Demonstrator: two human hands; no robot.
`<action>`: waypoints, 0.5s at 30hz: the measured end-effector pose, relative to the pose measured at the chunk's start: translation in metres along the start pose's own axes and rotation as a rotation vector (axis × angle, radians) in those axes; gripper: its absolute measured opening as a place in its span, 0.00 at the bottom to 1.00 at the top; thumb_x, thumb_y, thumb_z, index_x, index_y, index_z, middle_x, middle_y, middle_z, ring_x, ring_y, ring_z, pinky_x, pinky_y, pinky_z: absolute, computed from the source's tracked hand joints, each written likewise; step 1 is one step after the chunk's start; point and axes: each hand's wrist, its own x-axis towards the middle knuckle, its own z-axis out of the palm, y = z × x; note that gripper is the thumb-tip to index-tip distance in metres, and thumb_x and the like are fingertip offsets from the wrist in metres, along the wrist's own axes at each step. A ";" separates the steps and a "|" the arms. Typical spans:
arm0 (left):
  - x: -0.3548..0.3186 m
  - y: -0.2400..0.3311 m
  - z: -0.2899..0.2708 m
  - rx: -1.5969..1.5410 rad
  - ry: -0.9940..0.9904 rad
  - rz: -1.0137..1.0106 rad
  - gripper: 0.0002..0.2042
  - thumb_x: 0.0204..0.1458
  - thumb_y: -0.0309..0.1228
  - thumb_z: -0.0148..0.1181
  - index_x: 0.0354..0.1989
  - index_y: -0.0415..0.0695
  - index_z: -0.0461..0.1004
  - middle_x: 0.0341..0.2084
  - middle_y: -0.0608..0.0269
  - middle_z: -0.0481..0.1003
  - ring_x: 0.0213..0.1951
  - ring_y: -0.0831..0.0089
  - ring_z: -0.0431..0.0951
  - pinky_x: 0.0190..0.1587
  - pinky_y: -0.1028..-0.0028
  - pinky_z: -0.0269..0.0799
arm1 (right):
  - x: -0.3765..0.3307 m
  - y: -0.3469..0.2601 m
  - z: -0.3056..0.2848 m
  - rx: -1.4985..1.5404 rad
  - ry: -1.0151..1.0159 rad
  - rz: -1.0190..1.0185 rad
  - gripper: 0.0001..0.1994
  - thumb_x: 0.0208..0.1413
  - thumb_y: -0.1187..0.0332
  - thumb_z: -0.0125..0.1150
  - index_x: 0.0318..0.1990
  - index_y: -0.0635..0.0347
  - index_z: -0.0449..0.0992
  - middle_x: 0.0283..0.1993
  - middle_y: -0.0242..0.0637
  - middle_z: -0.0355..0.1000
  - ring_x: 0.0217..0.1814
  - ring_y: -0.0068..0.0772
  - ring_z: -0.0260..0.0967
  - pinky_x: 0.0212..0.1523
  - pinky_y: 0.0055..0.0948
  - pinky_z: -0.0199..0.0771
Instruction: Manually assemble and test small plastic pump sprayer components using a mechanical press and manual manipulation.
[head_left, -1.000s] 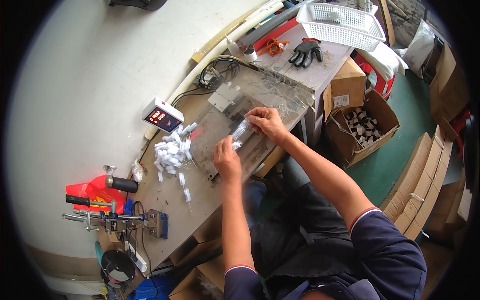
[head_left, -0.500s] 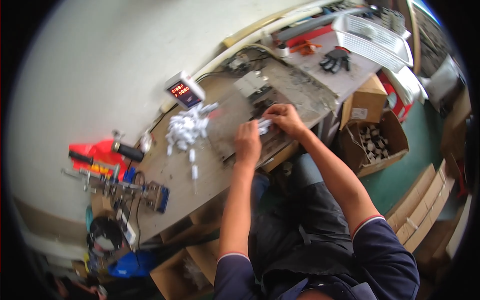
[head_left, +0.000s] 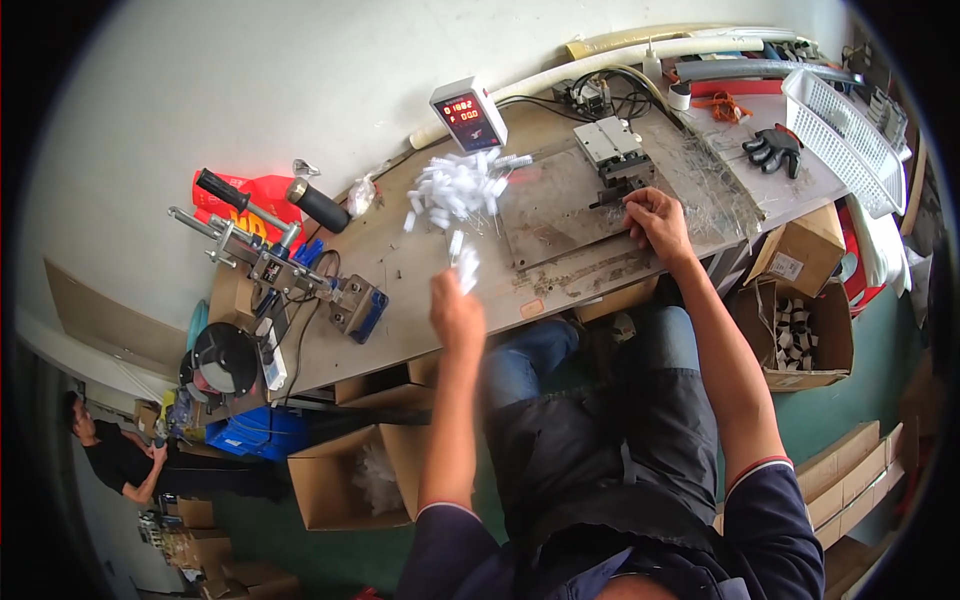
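My left hand (head_left: 457,312) is closed around several small white tube-like pieces (head_left: 467,268), blurred by motion, over the front part of the workbench. A pile of similar white pieces (head_left: 455,188) lies just beyond it, and a single white piece (head_left: 456,242) sits close to its fingers. Over on the right, my right hand (head_left: 657,225) is closed, with thumb and fingers curled together beside a small metal fixture (head_left: 612,148) with a dark lower part. Whatever its fingertips may hold is too small to make out.
Behind the pile stands a white counter box (head_left: 468,115) with red digits. A lever clamp tool (head_left: 270,262) occupies the bench's left end. To the right lie a dark glove (head_left: 773,150) and a white basket (head_left: 845,140). Cardboard boxes (head_left: 340,480) stand below; another person (head_left: 125,455) is far left.
My hands were together at the fixture's front; the left has moved away leftward with white pieces, toward the pile. My right hand stays by the fixture. The whole view has shifted and turned.
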 end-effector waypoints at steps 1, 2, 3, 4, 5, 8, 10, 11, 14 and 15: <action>-0.004 -0.018 -0.012 0.111 -0.038 -0.022 0.14 0.52 0.17 0.56 0.47 0.40 0.69 0.45 0.47 0.74 0.49 0.45 0.76 0.49 0.52 0.74 | 0.000 -0.002 0.004 -0.017 -0.003 -0.005 0.11 0.63 0.68 0.59 0.47 0.66 0.78 0.30 0.31 0.77 0.24 0.18 0.70 0.21 0.20 0.69; -0.009 -0.029 -0.021 0.207 -0.109 -0.033 0.13 0.53 0.18 0.57 0.47 0.40 0.69 0.44 0.47 0.74 0.49 0.46 0.76 0.49 0.52 0.74 | 0.001 -0.002 0.005 -0.013 -0.009 -0.001 0.11 0.63 0.68 0.59 0.47 0.66 0.78 0.30 0.31 0.77 0.24 0.18 0.70 0.21 0.20 0.69; -0.014 -0.037 -0.024 0.212 -0.179 -0.021 0.13 0.54 0.18 0.57 0.47 0.40 0.69 0.44 0.47 0.73 0.48 0.46 0.76 0.48 0.52 0.74 | 0.002 -0.001 0.004 -0.040 -0.004 -0.008 0.11 0.63 0.68 0.59 0.47 0.66 0.78 0.30 0.31 0.77 0.24 0.17 0.70 0.20 0.20 0.69; -0.015 -0.039 -0.028 0.216 -0.244 -0.010 0.12 0.55 0.19 0.57 0.47 0.40 0.69 0.44 0.47 0.73 0.48 0.46 0.77 0.48 0.52 0.75 | 0.003 -0.001 0.004 -0.068 -0.001 -0.020 0.10 0.63 0.68 0.59 0.46 0.66 0.78 0.29 0.31 0.77 0.23 0.17 0.70 0.20 0.20 0.69; -0.015 -0.040 -0.029 0.218 -0.241 -0.014 0.12 0.55 0.19 0.57 0.47 0.40 0.69 0.44 0.47 0.73 0.48 0.46 0.77 0.48 0.52 0.75 | 0.003 0.000 0.005 -0.070 0.003 -0.027 0.10 0.63 0.68 0.59 0.46 0.66 0.79 0.29 0.31 0.76 0.23 0.17 0.69 0.20 0.20 0.68; -0.010 -0.039 -0.027 0.218 -0.310 0.049 0.11 0.57 0.19 0.54 0.48 0.40 0.68 0.44 0.46 0.73 0.46 0.45 0.78 0.46 0.52 0.76 | 0.001 0.004 0.010 -0.079 0.012 -0.050 0.10 0.62 0.69 0.59 0.45 0.66 0.79 0.28 0.31 0.76 0.23 0.17 0.69 0.21 0.20 0.68; -0.005 -0.037 -0.025 0.206 -0.399 0.013 0.12 0.58 0.19 0.53 0.50 0.40 0.68 0.46 0.45 0.74 0.46 0.43 0.79 0.47 0.50 0.76 | -0.002 0.005 0.011 -0.095 0.019 -0.064 0.10 0.62 0.69 0.58 0.45 0.66 0.79 0.28 0.31 0.76 0.23 0.17 0.69 0.21 0.20 0.67; -0.003 -0.036 -0.023 0.203 -0.395 0.009 0.12 0.58 0.19 0.53 0.50 0.40 0.68 0.46 0.45 0.74 0.46 0.43 0.79 0.47 0.50 0.76 | -0.003 0.005 0.012 -0.107 0.029 -0.072 0.10 0.62 0.70 0.58 0.44 0.66 0.79 0.28 0.31 0.76 0.23 0.16 0.68 0.21 0.20 0.67; -0.001 -0.033 -0.020 0.231 -0.415 -0.029 0.12 0.59 0.18 0.51 0.50 0.38 0.68 0.46 0.42 0.74 0.46 0.42 0.79 0.48 0.50 0.76 | -0.004 0.005 0.013 -0.128 0.047 -0.089 0.09 0.61 0.70 0.58 0.44 0.66 0.79 0.27 0.31 0.76 0.22 0.16 0.68 0.21 0.20 0.67; 0.000 -0.032 -0.019 0.237 -0.414 -0.048 0.11 0.59 0.18 0.50 0.50 0.37 0.67 0.46 0.41 0.74 0.46 0.42 0.79 0.48 0.50 0.76 | -0.004 0.005 0.013 -0.133 0.045 -0.090 0.09 0.61 0.70 0.58 0.44 0.66 0.79 0.27 0.31 0.76 0.22 0.16 0.68 0.21 0.20 0.67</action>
